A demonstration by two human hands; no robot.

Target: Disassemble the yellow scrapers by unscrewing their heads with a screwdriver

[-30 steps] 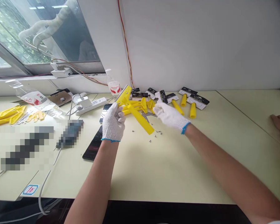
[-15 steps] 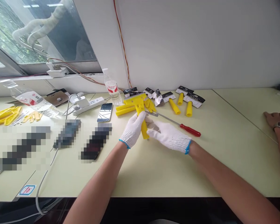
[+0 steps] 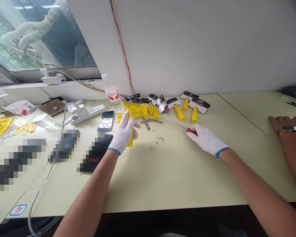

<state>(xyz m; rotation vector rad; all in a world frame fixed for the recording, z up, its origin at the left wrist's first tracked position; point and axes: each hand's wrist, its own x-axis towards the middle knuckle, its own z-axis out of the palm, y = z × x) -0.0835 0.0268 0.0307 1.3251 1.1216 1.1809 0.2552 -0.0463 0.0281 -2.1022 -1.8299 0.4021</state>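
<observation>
Both of my hands wear white knit gloves with blue cuffs. My left hand (image 3: 123, 133) is wrapped around the handle of a yellow scraper (image 3: 130, 142), its wide head pointing away from me. Over on the right, my right hand (image 3: 208, 138) has its fingers closed on the red handle of a screwdriver (image 3: 191, 131), whose thin shaft points up-left along the table. Flat grey metal blades (image 3: 153, 121) and several small screws (image 3: 157, 142) lie between the hands. Behind the blades are yellow plastic scraper parts (image 3: 154, 112), partly overlapped by the scraper.
Yellow handle sleeves (image 3: 179, 113) and black-and-white cards (image 3: 199, 104) lie at the back. To the left are a phone (image 3: 106, 121), a water bottle (image 3: 114, 98), a power strip (image 3: 90, 114) and yellow gloves (image 3: 0, 127). Another person's hand (image 3: 283, 123) rests at the right edge.
My right hand has left the scraper, moved right and taken hold of the screwdriver handle. My left hand has shifted left with the scraper, so the screws and blades show. The view has turned slightly.
</observation>
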